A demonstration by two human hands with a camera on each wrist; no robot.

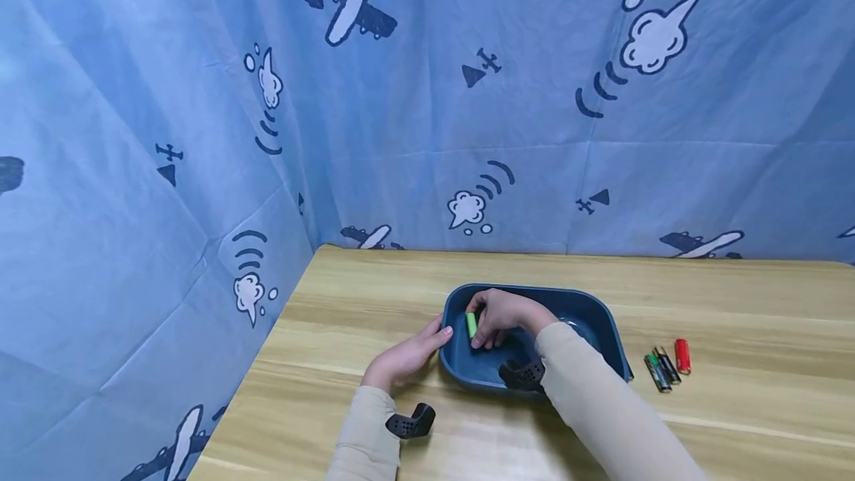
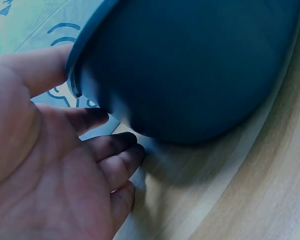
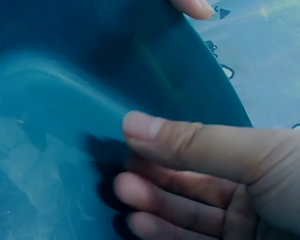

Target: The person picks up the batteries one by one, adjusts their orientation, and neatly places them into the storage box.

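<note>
A dark blue plastic basin [image 1: 604, 318] rests on the table. My left hand [image 1: 417, 351] holds its left end, the thumb hooked over the rim and the other fingers along the outer wall, as the left wrist view [image 2: 65, 155] also shows. Inside the basin's left part, my right hand [image 1: 502, 315] pinches a light green battery [image 1: 471, 325] between thumb and fingertips, near the end wall. In the right wrist view the thumb and curled fingers [image 3: 165, 195] hover over the basin's inner surface [image 3: 50, 150]; the battery is hidden there.
Right of the basin, a red battery [image 1: 682, 356] lies beside a green-and-black battery [image 1: 657, 372] and a dark battery [image 1: 667, 364]. The wooden table [image 1: 755, 421] meets a blue patterned curtain [image 1: 534, 117] at the back and left.
</note>
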